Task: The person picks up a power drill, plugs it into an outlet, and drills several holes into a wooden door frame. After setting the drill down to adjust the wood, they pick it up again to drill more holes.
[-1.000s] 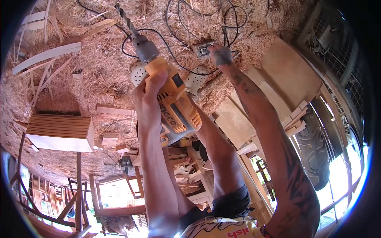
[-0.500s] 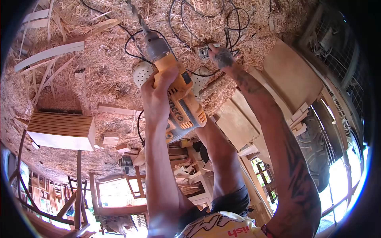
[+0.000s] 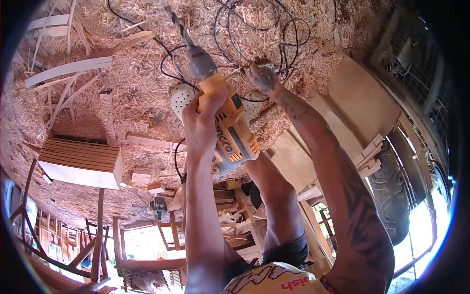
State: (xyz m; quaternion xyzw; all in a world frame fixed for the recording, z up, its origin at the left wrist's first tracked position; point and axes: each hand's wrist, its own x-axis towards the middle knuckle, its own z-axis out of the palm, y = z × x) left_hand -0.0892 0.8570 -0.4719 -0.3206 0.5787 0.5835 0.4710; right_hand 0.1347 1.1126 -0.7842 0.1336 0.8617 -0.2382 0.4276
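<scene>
My left hand (image 3: 203,115) grips a yellow and grey power drill (image 3: 230,132) around its body, thumb across the top. A long twist bit (image 3: 178,27) sits in the drill's dark chuck (image 3: 201,62) and points away from me. My right hand (image 3: 264,79) is stretched forward over the floor, its fingers curled at a small box-like socket unit (image 3: 267,64). The hand covers most of that unit, and what the fingers pinch is hidden. Black cable (image 3: 295,41) lies looped beside it.
Wood shavings cover the floor around my white perforated shoes (image 3: 182,99). Curved wood strips (image 3: 71,70) and a stack of boards (image 3: 81,159) lie on the left. Flat panels (image 3: 364,90) lean on the right, near a large tyre (image 3: 389,188).
My right hand has shifted slightly left and down, now covering more of the socket unit. In view, the drill in my left hand sits a little further right and lower.
</scene>
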